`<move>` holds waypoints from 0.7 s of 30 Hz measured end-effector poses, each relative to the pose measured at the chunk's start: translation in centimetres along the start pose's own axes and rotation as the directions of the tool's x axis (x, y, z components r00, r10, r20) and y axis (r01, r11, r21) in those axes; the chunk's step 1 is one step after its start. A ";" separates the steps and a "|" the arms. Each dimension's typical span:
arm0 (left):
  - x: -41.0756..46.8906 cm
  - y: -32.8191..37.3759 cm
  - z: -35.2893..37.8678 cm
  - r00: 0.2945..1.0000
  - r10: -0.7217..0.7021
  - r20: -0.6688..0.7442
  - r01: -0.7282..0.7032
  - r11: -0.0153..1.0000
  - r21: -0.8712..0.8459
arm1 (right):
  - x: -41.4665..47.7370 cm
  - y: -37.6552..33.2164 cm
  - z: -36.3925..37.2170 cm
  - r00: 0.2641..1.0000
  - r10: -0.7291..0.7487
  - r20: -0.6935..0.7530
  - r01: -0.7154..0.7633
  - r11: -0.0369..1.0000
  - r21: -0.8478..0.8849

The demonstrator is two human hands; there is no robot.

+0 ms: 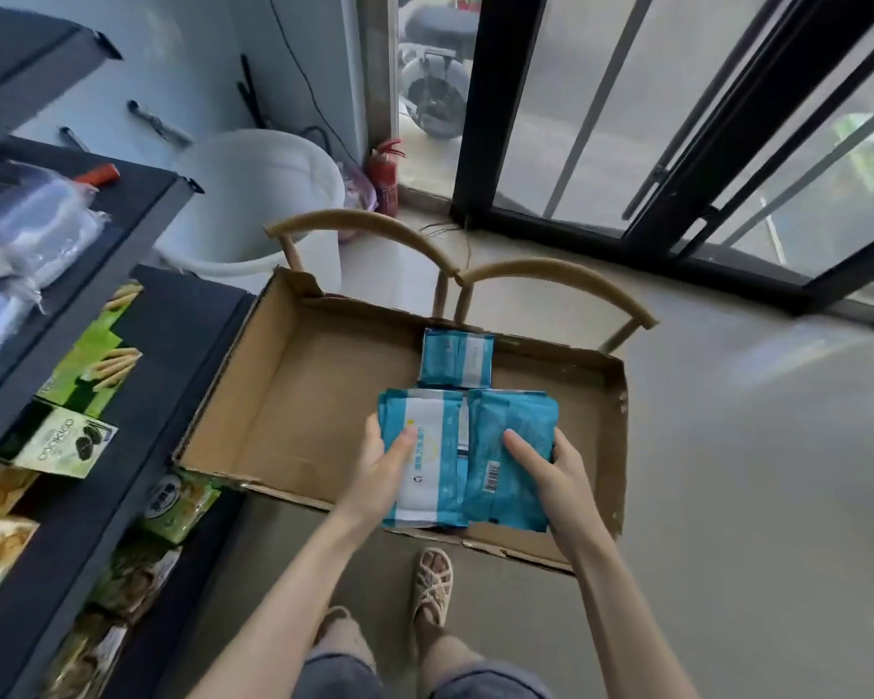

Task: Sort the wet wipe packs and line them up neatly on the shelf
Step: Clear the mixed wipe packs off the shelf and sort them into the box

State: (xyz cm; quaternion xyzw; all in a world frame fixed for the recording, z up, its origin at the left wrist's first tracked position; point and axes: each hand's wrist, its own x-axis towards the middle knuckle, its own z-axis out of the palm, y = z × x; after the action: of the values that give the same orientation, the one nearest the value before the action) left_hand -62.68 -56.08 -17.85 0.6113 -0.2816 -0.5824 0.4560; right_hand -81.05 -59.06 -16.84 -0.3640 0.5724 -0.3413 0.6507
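A shallow cardboard tray (293, 396) rests on a chair in front of me. My left hand (382, 471) grips a stack of blue-and-white wet wipe packs (432, 446) by its left edge, thumb on top. Beside it, my right hand (551, 469) grips a second stack of blue packs (513, 476) lying face down, barcode up. Both stacks sit over the tray's near right part, side by side and touching. Another blue wipe pack (455, 358) lies flat in the tray behind them. The dark shelf (137, 224) stands at my left.
The shelf tiers hold green biscuit boxes (92, 360), snack bags (177, 502) and plastic-wrapped containers (31, 224). A white bucket (253, 194) and red fire extinguisher (385, 174) stand behind the wooden chair (369, 224). Glass sliding doors (677, 143) are at the right. My sandalled feet (432, 585) are below.
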 end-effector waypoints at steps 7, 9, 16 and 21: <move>7.5 -4.1 3.4 0.985 -0.100 -0.141 0.114 0.989 0.091 | 7.6 3.4 -2.8 0.985 0.152 -0.081 -0.149 0.988 0.040; 10.3 -5.9 3.5 0.973 -0.153 -0.175 0.172 0.980 0.099 | 10.5 5.0 -2.7 0.976 0.188 -0.114 -0.184 0.982 0.043; 21.6 -13.9 2.3 0.947 -0.208 -0.247 0.265 0.937 0.227 | 21.7 12.6 -1.8 0.939 0.295 -0.177 -0.289 0.956 0.056; 28.8 -19.4 0.8 0.939 -0.225 -0.259 0.292 0.919 0.263 | 29.3 18.6 -1.0 0.931 0.301 -0.207 -0.305 0.952 0.012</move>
State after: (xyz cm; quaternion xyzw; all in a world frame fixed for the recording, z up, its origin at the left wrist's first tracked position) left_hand -62.43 -73.17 -48.06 0.7664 -0.2293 -0.5161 0.3060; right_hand -78.27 -75.07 -47.56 -0.2408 0.6895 -0.2670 0.6287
